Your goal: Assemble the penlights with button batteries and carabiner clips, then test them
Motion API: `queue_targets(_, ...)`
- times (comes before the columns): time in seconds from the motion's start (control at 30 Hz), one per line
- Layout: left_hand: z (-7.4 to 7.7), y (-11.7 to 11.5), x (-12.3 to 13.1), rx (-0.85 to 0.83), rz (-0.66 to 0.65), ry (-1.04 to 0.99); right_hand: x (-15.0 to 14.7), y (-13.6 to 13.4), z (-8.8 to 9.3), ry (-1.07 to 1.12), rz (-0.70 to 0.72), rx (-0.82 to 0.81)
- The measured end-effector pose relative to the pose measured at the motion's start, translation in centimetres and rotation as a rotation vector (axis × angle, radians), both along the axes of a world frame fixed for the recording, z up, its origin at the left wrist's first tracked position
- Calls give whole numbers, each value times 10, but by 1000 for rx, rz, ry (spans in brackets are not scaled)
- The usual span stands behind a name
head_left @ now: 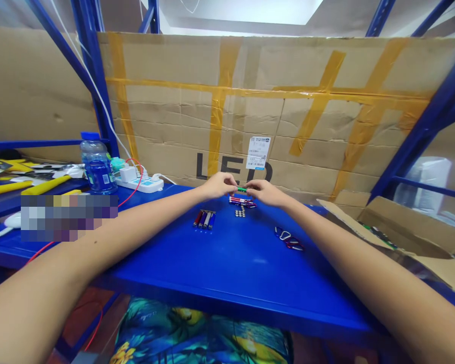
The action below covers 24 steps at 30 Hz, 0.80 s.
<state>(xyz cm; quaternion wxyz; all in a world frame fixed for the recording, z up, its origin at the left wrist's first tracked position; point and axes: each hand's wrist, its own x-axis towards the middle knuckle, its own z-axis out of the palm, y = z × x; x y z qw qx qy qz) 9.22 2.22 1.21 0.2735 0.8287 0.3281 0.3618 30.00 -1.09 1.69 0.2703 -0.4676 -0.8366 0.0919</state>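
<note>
The left hand (220,185) and right hand (265,192) pinched a small, shiny green cylinder (241,189) between their fingertips at twelve o'clock over the glossy blue metal bench (212,268), apparently to steady it from both ends; at eleven o'clock four coloured metallic tubes (205,219) lay side by side, probably to keep them orderly. An open brown cardboard box (440,268) at three o'clock held greenish pieces (379,235) too small to identify; a clear plastic blue-capped bottle (98,167) stood at ten o'clock, its contents unclear.

Blue table (227,273) with carabiners (289,244), probable flashlights (207,219)
</note>
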Motion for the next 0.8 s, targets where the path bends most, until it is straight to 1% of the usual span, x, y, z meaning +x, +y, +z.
queue_targets(0.1,-12,30,7,46,52,75,4,27,-8,-189,-82,43)
queue_targets(0.2,-24,54,15,94,83,145,6,49,-19,-227,-100,62)
queue_targets(0.3,-29,69,21,107,85,200,8,63,-30,-235,-99,59)
queue_targets(0.4,-27,75,24,84,94,281,10,70,-36,-241,-108,42)
queue_targets(0.5,-27,76,26,40,108,338,10,72,-38,-244,-96,19)
queue_targets(0.67,-30,73,27,19,121,370,10,68,-37,-221,-63,-2)
queue_targets(0.8,-31,72,27,36,101,367,8,64,-36,-205,-64,-7)
